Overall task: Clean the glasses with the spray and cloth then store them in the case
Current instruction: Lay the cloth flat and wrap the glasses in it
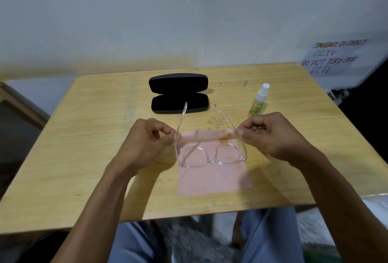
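Left hand [151, 137] pinches left temple of glasses [210, 155]; right hand [270, 134] pinches right temple, above cloth [214, 178].

The left hand [147, 137] and right hand [270, 134] each pinched one temple of the clear glasses [210, 155], holding them with the temples spread, above a pink cloth [212, 181] lying flat on the wooden surface [84, 147]. Behind them a black case [179, 94] lay open. A small spray bottle [259, 100] stood upright to its right, apart from the case.
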